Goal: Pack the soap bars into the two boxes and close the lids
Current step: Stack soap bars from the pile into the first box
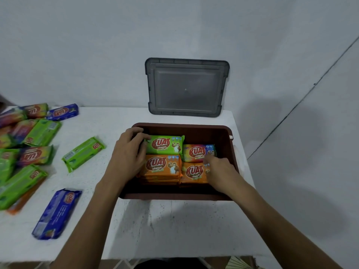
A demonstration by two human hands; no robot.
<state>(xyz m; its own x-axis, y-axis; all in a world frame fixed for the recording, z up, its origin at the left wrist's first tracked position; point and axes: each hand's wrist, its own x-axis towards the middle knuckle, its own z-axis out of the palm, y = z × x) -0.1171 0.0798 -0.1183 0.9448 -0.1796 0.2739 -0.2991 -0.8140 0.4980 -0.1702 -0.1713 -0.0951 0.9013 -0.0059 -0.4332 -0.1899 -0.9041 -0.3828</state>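
Table (171, 230): I see a white top running from the wall to the near edge, and everything here sits on it.
Wall (97, 45): plain pale surface behind the table.
Box (232, 150): brown and open, at the right half of the table, with my two hands reaching into it.
Lid (185, 87): grey and translucent, standing propped against the wall just behind the box, off the box.
Loose soap bars (29, 140): I count a heap of green, rainbow and blue packs at the table's left edge, well apart from the box.
Blue bar (57, 213): lies alone near the front left of the table.
Single green bar (83, 153): lies tilted between the heap and the box.
Left hand (129, 154): my fingers curl over the left end of the green bar in the box; it looks like a grasp, loosely closed on that pack.
Right hand (218, 171): fingers spread flat and relaxed, pressing on the packs at the right, gripping nothing.
Green bar in the box (165, 145): far left of the box, on top.
Orange bars (163, 166): stacked at the near side, two piles side by side.
Rainbow bar (198, 152): far right of the box, touching the green one.
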